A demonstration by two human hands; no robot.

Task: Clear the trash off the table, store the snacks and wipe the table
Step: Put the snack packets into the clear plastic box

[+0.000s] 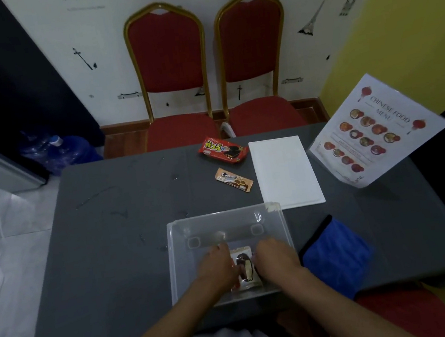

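A clear plastic box (223, 219) stands at the near middle of the grey table (117, 238). Both of my hands reach inside it. Between them lies a white snack packet (245, 268) on the box floor; my left hand (216, 266) touches its left side and my right hand (277, 257) its right side. Whether either hand grips it is unclear. Farther back on the table lie a red snack packet (223, 150) and a small brown cookie packet (234, 179). A blue cloth (337, 256) rests right of the box.
The white box lid (285, 171) lies flat behind the box to the right. A paper menu (375, 131) stands at the table's far right corner. Two red chairs (170, 62) face the far edge. Wet streaks (119, 213) mark the left tabletop. Water jugs (61, 152) sit on the floor.
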